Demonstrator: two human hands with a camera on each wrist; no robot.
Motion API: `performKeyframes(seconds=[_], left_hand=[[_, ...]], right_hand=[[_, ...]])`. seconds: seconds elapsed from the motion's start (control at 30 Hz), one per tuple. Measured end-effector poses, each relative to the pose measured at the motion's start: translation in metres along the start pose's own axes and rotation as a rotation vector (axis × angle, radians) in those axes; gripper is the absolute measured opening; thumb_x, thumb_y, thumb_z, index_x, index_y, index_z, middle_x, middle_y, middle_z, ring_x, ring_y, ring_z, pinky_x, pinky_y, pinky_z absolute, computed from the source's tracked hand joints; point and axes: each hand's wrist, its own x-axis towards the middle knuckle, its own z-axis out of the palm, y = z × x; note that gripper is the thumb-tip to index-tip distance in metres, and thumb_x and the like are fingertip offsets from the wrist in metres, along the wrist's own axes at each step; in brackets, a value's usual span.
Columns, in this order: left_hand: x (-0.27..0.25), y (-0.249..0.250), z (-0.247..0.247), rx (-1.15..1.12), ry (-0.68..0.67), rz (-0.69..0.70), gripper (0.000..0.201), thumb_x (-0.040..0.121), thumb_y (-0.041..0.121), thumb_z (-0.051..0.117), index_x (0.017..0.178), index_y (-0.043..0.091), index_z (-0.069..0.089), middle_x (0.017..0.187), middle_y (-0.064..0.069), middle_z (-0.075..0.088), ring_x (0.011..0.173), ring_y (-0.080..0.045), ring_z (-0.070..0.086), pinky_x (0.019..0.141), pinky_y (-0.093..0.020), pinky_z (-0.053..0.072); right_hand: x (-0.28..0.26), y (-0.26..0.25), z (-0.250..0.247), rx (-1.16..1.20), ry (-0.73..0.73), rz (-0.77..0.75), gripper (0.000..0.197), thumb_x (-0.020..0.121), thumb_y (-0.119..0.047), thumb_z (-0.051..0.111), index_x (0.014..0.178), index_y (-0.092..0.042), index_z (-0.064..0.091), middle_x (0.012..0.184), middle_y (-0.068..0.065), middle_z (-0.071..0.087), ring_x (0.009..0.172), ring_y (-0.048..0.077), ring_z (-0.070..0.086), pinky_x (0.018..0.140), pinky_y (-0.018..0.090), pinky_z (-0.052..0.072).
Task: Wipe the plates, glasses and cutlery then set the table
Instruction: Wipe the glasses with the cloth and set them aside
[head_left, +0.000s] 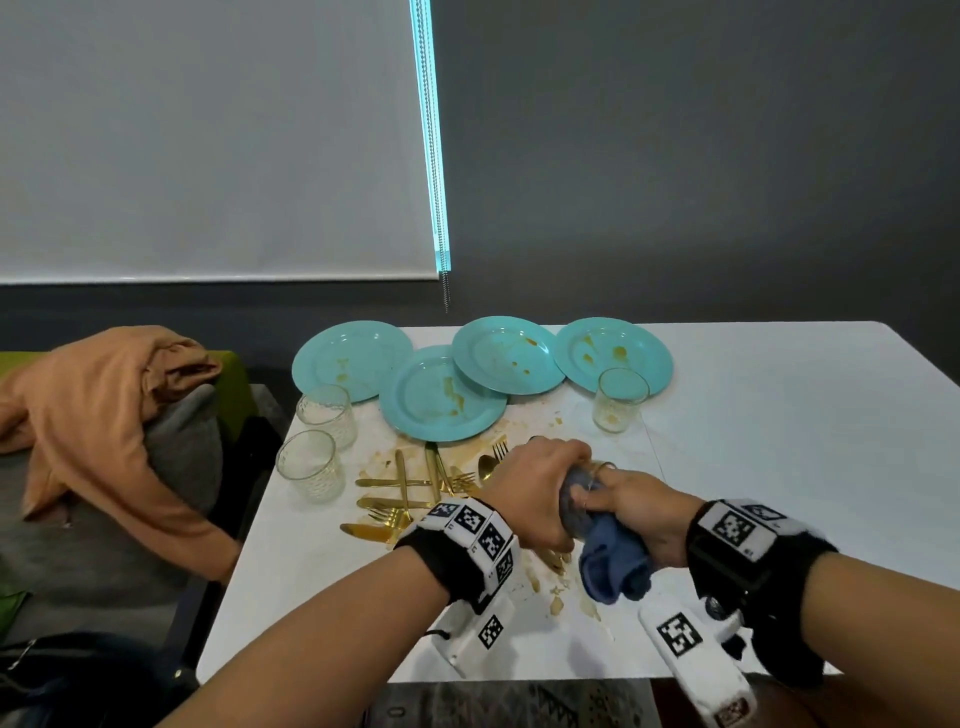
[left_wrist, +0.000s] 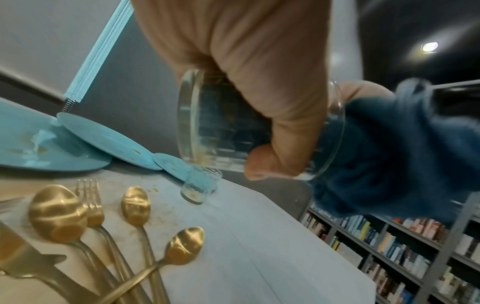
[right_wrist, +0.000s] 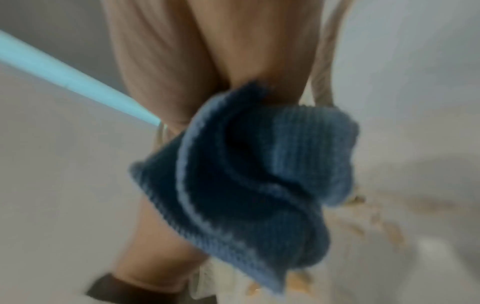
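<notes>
My left hand (head_left: 535, 488) grips a clear glass (left_wrist: 221, 123) tipped on its side above the table. My right hand (head_left: 631, 506) holds a blue cloth (head_left: 613, 566) and pushes it into the mouth of that glass; the cloth (left_wrist: 389, 156) fills the glass opening, and in the blurred right wrist view the cloth (right_wrist: 254, 181) covers most of the hand. Several teal plates (head_left: 441, 395) with brown stains lie at the far side. Three more glasses stand on the table, two at the left (head_left: 311, 465) and one at the right (head_left: 618, 400). Gold cutlery (head_left: 410, 493) lies scattered under my hands.
The white table (head_left: 805, 441) carries brown smears around the cutlery and near the front. An orange garment (head_left: 104, 415) lies over a grey seat at the left. A bookshelf (left_wrist: 389, 246) stands beyond the table's right side.
</notes>
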Motion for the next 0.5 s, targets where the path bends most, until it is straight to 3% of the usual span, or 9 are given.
performKeyframes(seconds=[0.07, 0.2, 0.23, 0.3, 0.37, 0.4, 0.5], left_hand=[[0.003, -0.003, -0.005, -0.05, 0.05, -0.018, 0.076, 0.058, 0.024, 0.081, 0.124, 0.011, 0.047, 0.109, -0.007, 0.056, 0.099, -0.025, 0.051, 0.086, -0.038, 0.046], [0.008, -0.002, -0.017, -0.104, 0.033, -0.004, 0.069, 0.06, 0.019, 0.081, 0.12, 0.009, 0.048, 0.095, 0.0, 0.047, 0.086, -0.015, 0.042, 0.076, -0.029, 0.041], [0.008, -0.001, -0.021, -0.096, -0.002, -0.001, 0.072, 0.056, 0.017, 0.083, 0.119, 0.01, 0.048, 0.095, 0.002, 0.045, 0.085, -0.013, 0.042, 0.074, -0.027, 0.04], [0.009, 0.0, -0.025, -0.053, -0.103, -0.007, 0.079, 0.05, 0.017, 0.087, 0.118, 0.014, 0.047, 0.097, 0.003, 0.049, 0.084, -0.014, 0.046, 0.071, -0.027, 0.042], [0.007, 0.002, -0.025, -0.037, -0.202, -0.025, 0.082, 0.048, 0.018, 0.088, 0.118, 0.017, 0.046, 0.1, 0.001, 0.056, 0.085, -0.015, 0.051, 0.07, -0.028, 0.047], [0.006, 0.003, -0.024, -0.041, -0.23, -0.035, 0.081, 0.047, 0.019, 0.088, 0.117, 0.018, 0.046, 0.101, 0.0, 0.058, 0.085, -0.016, 0.053, 0.07, -0.029, 0.049], [0.004, 0.004, -0.021, -0.065, -0.221, -0.055, 0.079, 0.048, 0.018, 0.088, 0.115, 0.017, 0.047, 0.099, -0.002, 0.059, 0.085, -0.018, 0.056, 0.072, -0.032, 0.053]], right_hand=[[0.002, -0.003, 0.002, 0.173, 0.022, -0.003, 0.022, 0.096, -0.002, 0.045, 0.112, -0.01, 0.057, 0.098, 0.014, 0.067, 0.083, 0.025, 0.064, 0.073, 0.034, 0.053], [-0.003, -0.019, 0.008, -0.024, -0.039, -0.042, 0.017, 0.092, 0.005, 0.048, 0.09, -0.009, 0.057, 0.079, 0.008, 0.066, 0.066, 0.017, 0.063, 0.059, 0.027, 0.053], [-0.004, -0.021, 0.009, -0.204, -0.065, -0.076, 0.015, 0.091, 0.005, 0.049, 0.089, -0.007, 0.058, 0.078, 0.007, 0.065, 0.066, 0.017, 0.061, 0.062, 0.03, 0.053], [-0.011, -0.023, 0.01, -0.832, -0.111, -0.196, 0.016, 0.092, -0.005, 0.049, 0.105, -0.006, 0.059, 0.095, 0.01, 0.064, 0.082, 0.022, 0.06, 0.079, 0.034, 0.049], [-0.011, -0.016, 0.006, -1.397, -0.2, -0.266, 0.032, 0.094, -0.008, 0.044, 0.125, -0.012, 0.052, 0.118, 0.009, 0.059, 0.102, 0.026, 0.057, 0.081, 0.022, 0.035], [-0.012, -0.012, 0.005, -1.544, -0.221, -0.289, 0.039, 0.091, -0.003, 0.042, 0.127, -0.016, 0.05, 0.121, 0.007, 0.058, 0.101, 0.025, 0.057, 0.081, 0.021, 0.032], [-0.015, -0.006, 0.003, -1.601, -0.216, -0.345, 0.057, 0.078, 0.007, 0.039, 0.121, -0.027, 0.053, 0.114, 0.002, 0.06, 0.084, 0.019, 0.056, 0.09, 0.038, 0.044]])
